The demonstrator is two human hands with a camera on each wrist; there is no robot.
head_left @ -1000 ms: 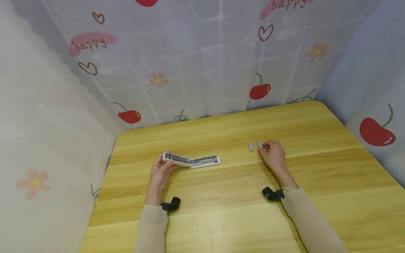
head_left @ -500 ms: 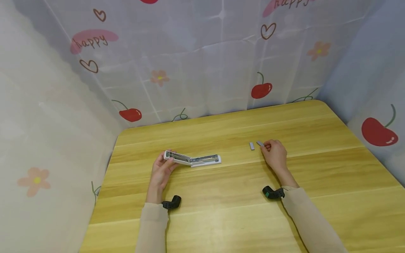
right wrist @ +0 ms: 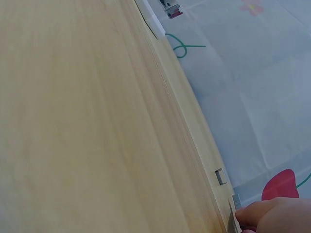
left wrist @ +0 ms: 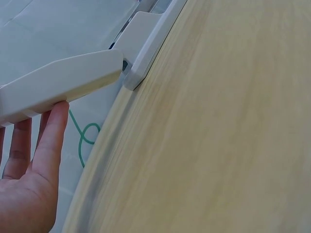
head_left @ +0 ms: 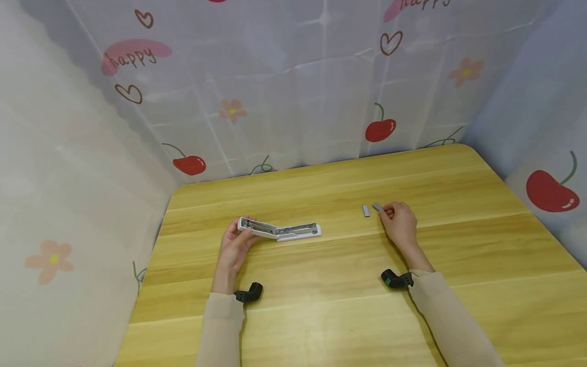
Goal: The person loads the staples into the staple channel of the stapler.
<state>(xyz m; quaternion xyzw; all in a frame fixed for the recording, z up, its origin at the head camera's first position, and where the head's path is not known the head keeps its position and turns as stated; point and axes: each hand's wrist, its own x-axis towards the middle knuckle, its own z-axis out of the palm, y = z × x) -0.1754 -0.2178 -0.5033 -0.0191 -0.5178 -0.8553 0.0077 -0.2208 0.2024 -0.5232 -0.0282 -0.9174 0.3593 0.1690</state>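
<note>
While the left hand (head_left: 233, 252) grips one half of a white stapler (head_left: 300, 236) between thumb and fingers, the right hand (head_left: 401, 224) pinches a grey staple strip (head_left: 377, 207) at its fingertips. The stapler is opened wide at its hinge: the half in the left hand slants up off the wooden table (head_left: 312, 316), and the other half lies along the tabletop, its metal channel showing. A second staple strip (head_left: 366, 211) rests on the wood just beside the pinched one, between it and the stapler. Whether the pinched strip touches the table cannot be told, since the fingers cover part of it. Beige sleeves (head_left: 221, 326) reach to both wrists, each bearing a small black camera (head_left: 249, 293). Behind the table hangs a pale curtain (head_left: 293, 66) printed with cherries, hearts, flowers and the word "happy".
</note>
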